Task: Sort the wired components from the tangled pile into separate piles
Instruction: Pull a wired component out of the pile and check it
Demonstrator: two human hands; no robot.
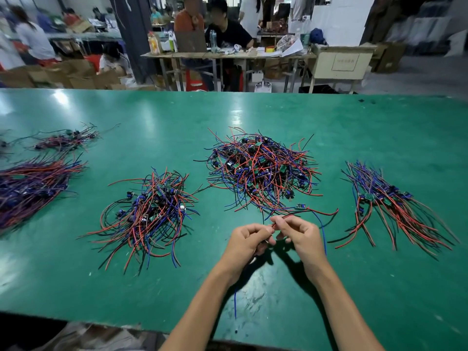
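Note:
A big tangled pile [260, 171] of red, blue and black wires with small green boards lies at the table's centre. Just in front of it, my left hand [247, 240] and my right hand [301, 236] meet and pinch the wires of one wired component [301, 206], whose small board lies near the pile's front edge. Its red wire arcs off to the right, and a blue wire [235, 304] hangs down below my left wrist. A sorted pile [390, 206] with aligned wires lies to the right. A looser pile [149, 214] lies to the left.
Two more wire bundles sit at the far left, a large bundle [30, 186] and a small bundle [65, 140]. The green table [253, 112] runs wide to its front edge near me. Behind it, people sit at desks among cardboard boxes.

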